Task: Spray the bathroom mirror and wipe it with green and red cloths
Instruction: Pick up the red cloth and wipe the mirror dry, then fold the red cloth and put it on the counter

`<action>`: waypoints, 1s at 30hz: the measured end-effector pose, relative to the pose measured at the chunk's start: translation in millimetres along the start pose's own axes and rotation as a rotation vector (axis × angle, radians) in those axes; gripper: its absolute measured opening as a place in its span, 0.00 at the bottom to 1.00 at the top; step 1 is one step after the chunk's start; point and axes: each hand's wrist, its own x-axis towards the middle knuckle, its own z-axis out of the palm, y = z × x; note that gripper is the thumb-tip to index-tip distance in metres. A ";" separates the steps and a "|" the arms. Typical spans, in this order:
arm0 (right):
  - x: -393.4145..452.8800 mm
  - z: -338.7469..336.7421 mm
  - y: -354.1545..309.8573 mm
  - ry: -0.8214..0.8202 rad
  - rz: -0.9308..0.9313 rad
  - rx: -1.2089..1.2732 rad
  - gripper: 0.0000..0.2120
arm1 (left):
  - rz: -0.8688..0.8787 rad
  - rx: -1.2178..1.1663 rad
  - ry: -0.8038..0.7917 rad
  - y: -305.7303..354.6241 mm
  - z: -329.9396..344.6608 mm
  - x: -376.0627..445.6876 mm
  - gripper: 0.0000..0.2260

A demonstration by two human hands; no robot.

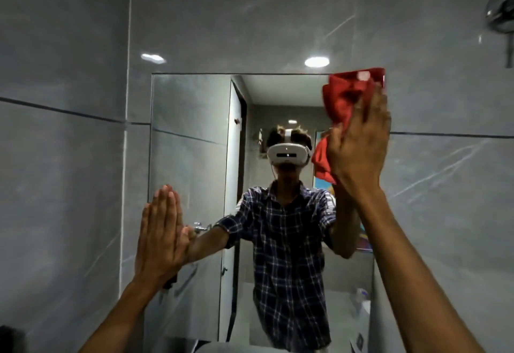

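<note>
The frameless rectangular mirror (192, 163) hangs on the grey tiled wall straight ahead. My right hand (358, 141) presses a crumpled red cloth (347, 96) against the mirror's upper right corner. My left hand (160, 236) lies flat on the mirror's left edge, fingers together and pointing up, holding nothing. The mirror reflects a person in a plaid shirt and a white headset. No green cloth or spray bottle is in view.
Grey marble-look tiles (69, 74) surround the mirror. A chrome fitting (500, 16) sticks out of the wall at the upper right. The white rim of a basin (222, 348) shows at the bottom edge, below the mirror.
</note>
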 end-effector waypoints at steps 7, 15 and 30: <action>-59.2 -2.4 12.4 -0.010 0.161 -0.047 0.40 | -0.005 -0.023 -0.005 3.5 -3.1 -1.1 0.33; -144.1 51.8 -110.1 -0.099 0.071 -0.015 0.40 | 0.016 -0.052 0.037 0.4 5.4 -0.5 0.32; -167.3 30.1 -199.9 -0.685 -0.312 0.680 0.28 | -0.508 -0.993 -0.045 57.1 -56.6 -25.9 0.22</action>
